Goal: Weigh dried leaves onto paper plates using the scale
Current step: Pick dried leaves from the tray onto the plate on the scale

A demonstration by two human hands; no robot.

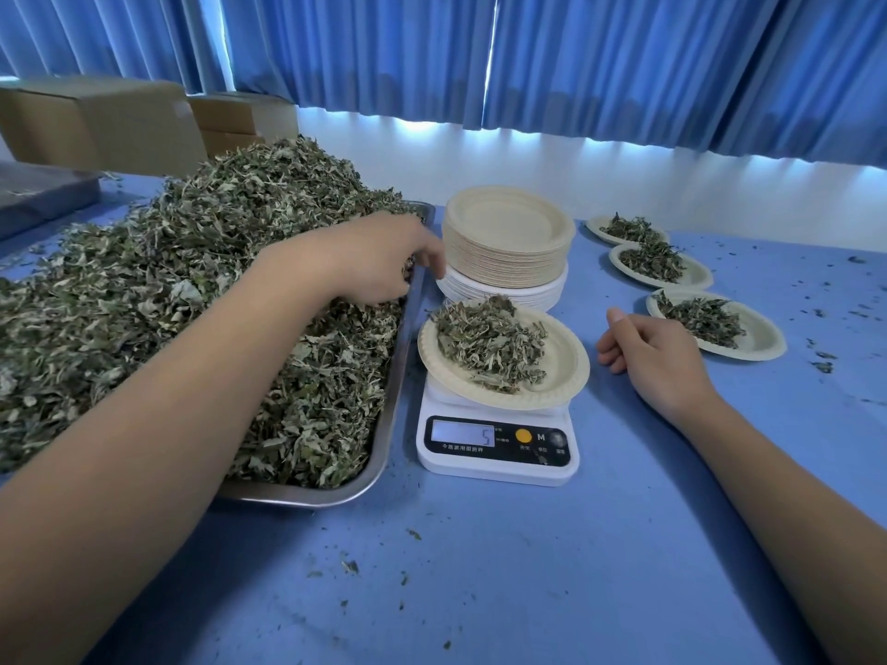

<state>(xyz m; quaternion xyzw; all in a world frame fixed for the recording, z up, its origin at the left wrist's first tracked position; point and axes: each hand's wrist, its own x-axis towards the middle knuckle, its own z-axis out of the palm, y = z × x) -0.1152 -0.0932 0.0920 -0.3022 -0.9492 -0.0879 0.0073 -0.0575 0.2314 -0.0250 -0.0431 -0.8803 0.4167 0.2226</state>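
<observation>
Plate [566, 371] with leaves [489, 345] sits on scale [497, 465], between both hands; display [463, 432] shows 5. Left hand [379, 261] curls into heap [192, 280] in tray [384, 443], grip unclear. Right hand [648, 352] rests loosely curled, empty. Judgement: add small pinches, let reading settle before each next.

I see a white scale [497, 455] on the blue tabletop [480, 568], display showing 5, with a beige paper plate [571, 376] of dried leaves [489, 348] on it. A big leaf heap [192, 280] lies to its left, a plate stack [509, 232] behind it, and three filled plates [763, 340] to its right.
</observation>
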